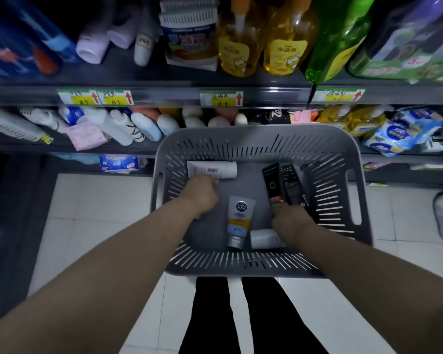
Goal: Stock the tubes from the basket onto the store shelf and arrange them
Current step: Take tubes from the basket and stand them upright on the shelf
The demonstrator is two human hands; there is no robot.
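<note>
Both my hands are down inside the grey basket point(264, 139). My left hand point(202, 192) is curled at the white tube point(211, 169); my right hand point(289, 218) touches the black tubes point(283, 182). A firm grip by the fingers I cannot confirm. The Nivea tube point(239, 221) lies between them, untouched.

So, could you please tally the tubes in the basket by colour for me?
White tubes: 2, one at the far left, one at the near wall
Black tubes: 2, side by side
White, yellow and blue tube: 1
Total: 5 in the grey basket
</note>
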